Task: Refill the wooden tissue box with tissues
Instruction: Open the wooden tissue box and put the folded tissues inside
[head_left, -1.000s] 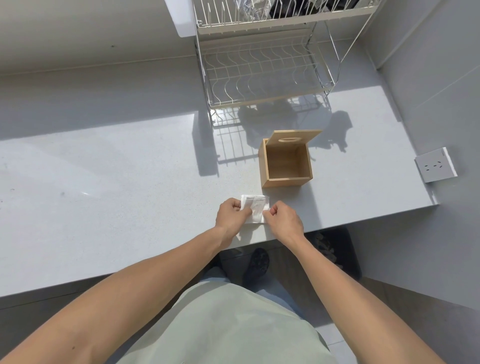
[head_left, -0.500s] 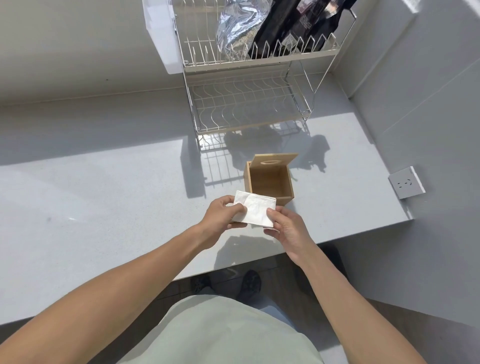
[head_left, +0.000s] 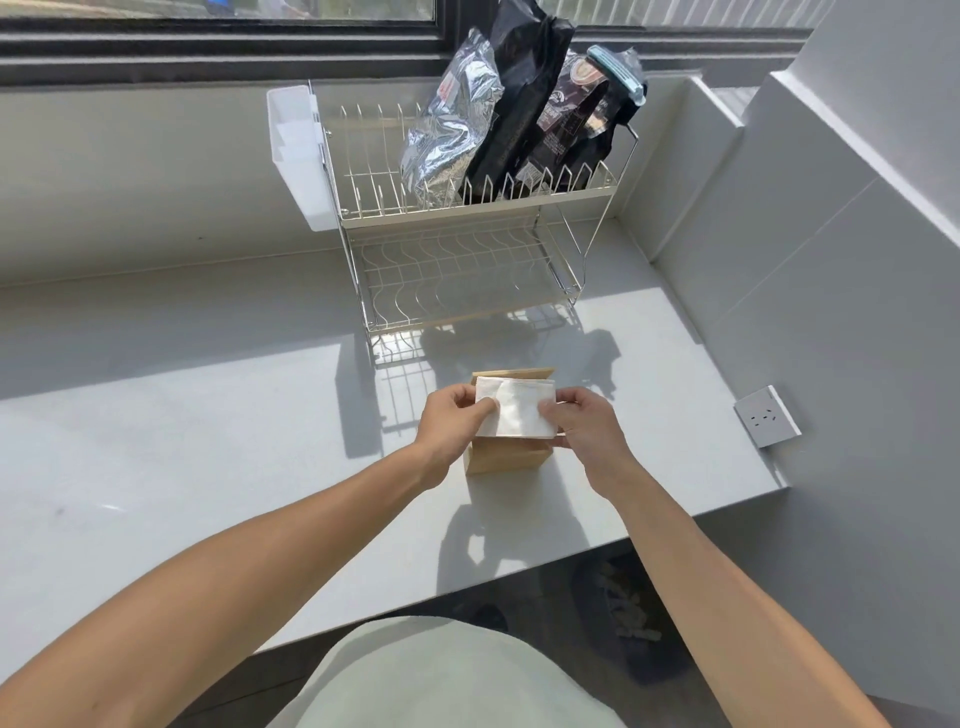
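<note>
The left hand (head_left: 451, 420) and right hand (head_left: 582, 422) pinch the tissue pack (head_left: 515, 410) at its side edges, above the wooden tissue box (head_left: 506, 457). The pack looks light and soft, best held at both ends.

A two-tier wire dish rack (head_left: 467, 244) stands on the white counter (head_left: 182, 441). Foil bags (head_left: 514, 114) fill its upper tier. A wall socket (head_left: 768, 423) sits right.

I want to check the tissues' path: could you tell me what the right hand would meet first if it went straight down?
Probably the wooden tissue box directly below the right hand and tissue stack; depth is unclear.
</note>
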